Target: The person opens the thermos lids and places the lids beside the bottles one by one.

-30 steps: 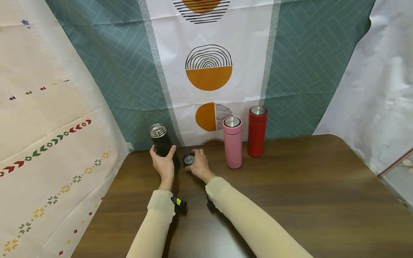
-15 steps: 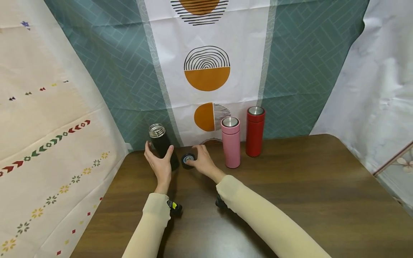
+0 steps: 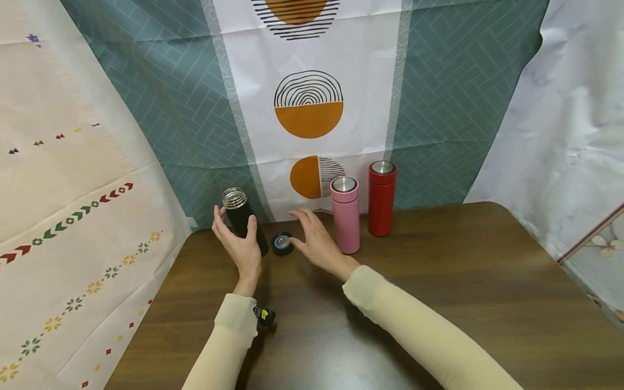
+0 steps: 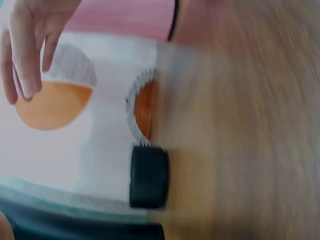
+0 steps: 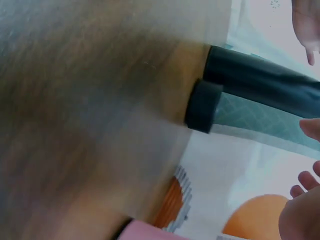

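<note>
A black thermos bottle (image 3: pixel 239 218) without its lid stands at the back left of the table, its bare steel neck showing. My left hand (image 3: pixel 239 253) is just in front of it, fingers and thumb spread; in the right wrist view that hand (image 5: pixel 306 25) appears apart from the bottle (image 5: pixel 262 77). Right of the bottle, the black lid (image 3: pixel 281 244) rests on the table with its round inner side up. Near the lid, my right hand (image 3: pixel 322 246) is raised with spread fingers and holds nothing. The lid (image 4: pixel 149 177) also shows in the left wrist view.
A pink thermos bottle (image 3: pixel 345 219) with its lid on stands close behind my right hand. Beside it, farther right, is a red one (image 3: pixel 382 203). A patterned cloth (image 3: pixel 309 122) hangs along the back edge of the wooden table (image 3: pixel 463 281).
My right hand has let go of the lid and moved right, fingers spreading. The left hand has loosened from the black bottle and drawn slightly left. Bottle and lid stay on the table.
</note>
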Tool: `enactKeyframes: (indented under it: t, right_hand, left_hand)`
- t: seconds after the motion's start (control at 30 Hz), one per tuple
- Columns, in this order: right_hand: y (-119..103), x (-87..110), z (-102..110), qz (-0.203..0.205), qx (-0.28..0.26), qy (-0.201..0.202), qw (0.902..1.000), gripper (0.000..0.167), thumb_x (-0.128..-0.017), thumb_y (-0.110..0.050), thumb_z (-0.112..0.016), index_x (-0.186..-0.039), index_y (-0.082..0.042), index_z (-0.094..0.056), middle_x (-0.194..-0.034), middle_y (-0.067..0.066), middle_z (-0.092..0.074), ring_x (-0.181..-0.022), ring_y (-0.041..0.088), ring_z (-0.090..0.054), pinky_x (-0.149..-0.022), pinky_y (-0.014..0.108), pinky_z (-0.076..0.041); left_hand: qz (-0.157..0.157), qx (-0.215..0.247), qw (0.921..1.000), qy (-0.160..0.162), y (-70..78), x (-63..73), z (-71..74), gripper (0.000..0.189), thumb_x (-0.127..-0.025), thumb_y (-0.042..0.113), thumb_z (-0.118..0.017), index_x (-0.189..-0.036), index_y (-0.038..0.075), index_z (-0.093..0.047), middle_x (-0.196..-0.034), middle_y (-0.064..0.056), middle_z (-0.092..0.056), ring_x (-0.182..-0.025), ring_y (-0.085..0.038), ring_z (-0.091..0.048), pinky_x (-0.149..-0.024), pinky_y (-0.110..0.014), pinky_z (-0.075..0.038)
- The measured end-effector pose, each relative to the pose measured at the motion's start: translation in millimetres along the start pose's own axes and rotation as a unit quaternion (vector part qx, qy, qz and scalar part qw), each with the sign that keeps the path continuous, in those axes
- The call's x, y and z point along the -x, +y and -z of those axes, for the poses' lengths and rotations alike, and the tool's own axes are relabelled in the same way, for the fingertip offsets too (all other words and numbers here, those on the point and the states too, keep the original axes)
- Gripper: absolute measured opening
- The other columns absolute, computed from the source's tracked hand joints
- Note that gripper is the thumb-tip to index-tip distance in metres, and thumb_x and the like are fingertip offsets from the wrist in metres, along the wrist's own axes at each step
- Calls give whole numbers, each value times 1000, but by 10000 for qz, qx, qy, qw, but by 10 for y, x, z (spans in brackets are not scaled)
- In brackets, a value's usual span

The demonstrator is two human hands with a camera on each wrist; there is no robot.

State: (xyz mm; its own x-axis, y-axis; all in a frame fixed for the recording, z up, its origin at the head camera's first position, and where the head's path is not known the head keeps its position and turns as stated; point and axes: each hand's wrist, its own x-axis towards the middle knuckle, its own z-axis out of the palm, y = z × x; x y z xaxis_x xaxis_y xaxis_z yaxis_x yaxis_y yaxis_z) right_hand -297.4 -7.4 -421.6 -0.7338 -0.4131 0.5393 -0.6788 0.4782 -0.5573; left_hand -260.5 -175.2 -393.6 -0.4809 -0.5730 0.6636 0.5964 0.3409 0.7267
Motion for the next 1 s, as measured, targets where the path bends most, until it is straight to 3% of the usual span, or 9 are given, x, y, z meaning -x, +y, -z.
enactKeyframes:
  t: [0.27,0.53,0.63,0.87,1.0]
  right_hand:
    - [-81,110,255,668,294,477,9962,66,-90,-9,-82,-148,-7,-50,-149,12,-47,-138,29,-46,-120,45,-36]
    - [-87,299,594,1299,582,1163,9830,67,-87,-6,-83,-145,-3,-50,-148,16,-48,-142,33,-42,-123,44,-29]
    - [-60,369,736,1244,589,1302,9819,68,-87,-6,-83,-146,-3,-50,-149,17,-47,-142,33,-41,-122,45,-30]
    - [68,590,1004,905,568,1412,9842,79,-81,-6,-89,-147,-5,-47,-149,18,-44,-139,35,-42,-116,54,-37]
    - [155,723,1124,770,464,1635,9824,79,-80,-6,-90,-147,-4,-47,-148,18,-45,-137,35,-44,-116,51,-38]
  left_hand:
    - [-351,39,9983,-466,217,85,-97,66,-94,-2,-70,-150,-13,-37,-145,-34,-40,-140,-41,-35,-121,-52,-22]
    - [-199,263,9936,-1082,424,221,-139,52,-94,-5,-67,-140,-15,-45,-141,-33,-44,-134,-43,-40,-114,-63,-28]
    - [-127,308,9879,-1517,464,258,-166,51,-95,-5,-66,-140,-15,-45,-142,-33,-44,-135,-46,-40,-114,-64,-26]
    - [97,154,9673,-2532,302,333,-251,50,-100,12,-69,-144,-2,-49,-144,-20,-48,-135,-33,-44,-111,-53,-35]
    - [-147,151,9562,-2921,327,393,-307,50,-98,18,-72,-142,2,-52,-140,-15,-52,-133,-28,-47,-109,-54,-39]
